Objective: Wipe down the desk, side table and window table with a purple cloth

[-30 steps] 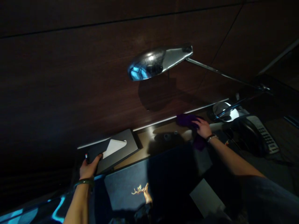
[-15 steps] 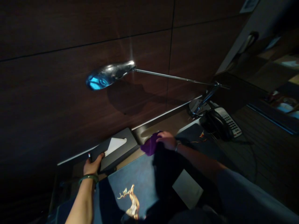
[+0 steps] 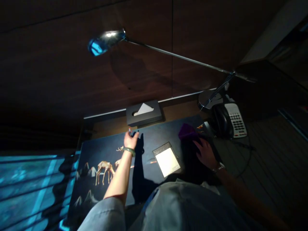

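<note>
My left hand [image 3: 131,140], with a green bangle on the wrist, hovers over the dark desk mat [image 3: 154,138], fingers apart and holding nothing. It is just in front of the black tissue box [image 3: 144,113], which stands against the wall with a white tissue sticking out. My right hand [image 3: 204,153] lies flat on the right part of the mat, fingers spread. Its fingertips are at the near edge of a crumpled purple cloth [image 3: 187,131]. Deep shadow hides whether the cloth reaches under the hand.
A chrome desk lamp, head [image 3: 106,41] and round base [image 3: 207,98], reaches across above the desk. A telephone [image 3: 232,120] sits at the right. A white notepad [image 3: 167,160] lies on the mat, which shows deer [image 3: 103,167]. A dark wood wall stands behind.
My left hand has let go of the tissue box, which now stands against the wall. My right hand and the purple cloth have moved right on the mat. The view has tilted down.
</note>
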`<act>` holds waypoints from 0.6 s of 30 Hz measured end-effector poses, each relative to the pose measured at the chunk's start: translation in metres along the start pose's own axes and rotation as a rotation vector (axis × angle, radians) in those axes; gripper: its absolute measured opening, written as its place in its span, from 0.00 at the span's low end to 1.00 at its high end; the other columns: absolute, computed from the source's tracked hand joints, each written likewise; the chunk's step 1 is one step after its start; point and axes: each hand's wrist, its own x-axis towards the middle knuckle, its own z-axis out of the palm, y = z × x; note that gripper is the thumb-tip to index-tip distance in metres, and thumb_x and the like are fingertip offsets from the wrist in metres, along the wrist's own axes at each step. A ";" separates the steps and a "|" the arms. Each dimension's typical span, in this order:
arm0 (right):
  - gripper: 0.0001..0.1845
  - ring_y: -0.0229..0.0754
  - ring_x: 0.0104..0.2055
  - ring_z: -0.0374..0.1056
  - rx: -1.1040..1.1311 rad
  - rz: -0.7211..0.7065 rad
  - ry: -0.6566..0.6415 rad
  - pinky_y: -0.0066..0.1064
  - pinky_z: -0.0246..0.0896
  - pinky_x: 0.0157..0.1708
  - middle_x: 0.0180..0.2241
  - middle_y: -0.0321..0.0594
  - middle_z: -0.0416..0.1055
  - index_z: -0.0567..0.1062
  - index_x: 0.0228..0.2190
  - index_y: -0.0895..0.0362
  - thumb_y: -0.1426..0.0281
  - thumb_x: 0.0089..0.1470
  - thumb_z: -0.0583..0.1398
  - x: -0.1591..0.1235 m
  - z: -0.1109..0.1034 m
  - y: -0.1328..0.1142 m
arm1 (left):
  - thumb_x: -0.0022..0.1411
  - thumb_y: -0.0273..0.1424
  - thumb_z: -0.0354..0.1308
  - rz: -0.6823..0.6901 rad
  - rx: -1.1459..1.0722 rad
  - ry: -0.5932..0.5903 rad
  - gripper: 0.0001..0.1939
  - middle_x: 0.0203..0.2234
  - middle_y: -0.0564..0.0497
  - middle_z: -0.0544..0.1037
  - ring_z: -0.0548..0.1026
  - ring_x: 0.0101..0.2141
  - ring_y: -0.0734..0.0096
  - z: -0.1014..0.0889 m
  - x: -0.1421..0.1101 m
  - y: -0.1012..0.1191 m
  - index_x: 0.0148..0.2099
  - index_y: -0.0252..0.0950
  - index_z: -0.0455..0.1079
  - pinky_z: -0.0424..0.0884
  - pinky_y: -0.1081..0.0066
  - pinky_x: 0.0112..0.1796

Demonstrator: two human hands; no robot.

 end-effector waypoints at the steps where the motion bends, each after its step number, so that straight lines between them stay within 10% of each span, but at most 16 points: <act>1: 0.33 0.61 0.64 0.56 0.003 -0.030 -0.002 0.52 0.55 0.64 0.64 0.58 0.55 0.69 0.62 0.57 0.71 0.54 0.60 -0.013 0.000 0.001 | 0.61 0.42 0.63 0.029 -0.002 -0.065 0.30 0.53 0.36 0.77 0.76 0.54 0.54 0.012 -0.039 -0.015 0.60 0.31 0.67 0.71 0.61 0.55; 6: 0.29 0.62 0.64 0.55 -0.006 -0.147 0.010 0.56 0.54 0.63 0.63 0.58 0.56 0.71 0.61 0.57 0.63 0.60 0.57 -0.035 0.003 0.000 | 0.54 0.34 0.71 0.110 0.076 -0.234 0.33 0.48 0.35 0.75 0.77 0.49 0.51 0.069 -0.151 -0.049 0.61 0.34 0.69 0.72 0.61 0.49; 12: 0.29 0.64 0.66 0.53 0.006 -0.212 0.030 0.60 0.54 0.63 0.63 0.57 0.56 0.68 0.62 0.55 0.63 0.61 0.56 -0.021 0.011 -0.029 | 0.57 0.31 0.66 0.082 0.033 -0.210 0.16 0.46 0.41 0.74 0.77 0.46 0.56 0.073 -0.125 -0.045 0.48 0.37 0.73 0.71 0.61 0.48; 18: 0.32 0.65 0.66 0.53 0.123 -0.368 -0.057 0.62 0.49 0.65 0.65 0.58 0.58 0.69 0.62 0.56 0.67 0.57 0.62 0.000 0.044 -0.141 | 0.64 0.29 0.58 -0.010 -0.019 -0.090 0.26 0.51 0.35 0.75 0.75 0.52 0.53 0.037 -0.113 -0.090 0.63 0.36 0.67 0.70 0.57 0.53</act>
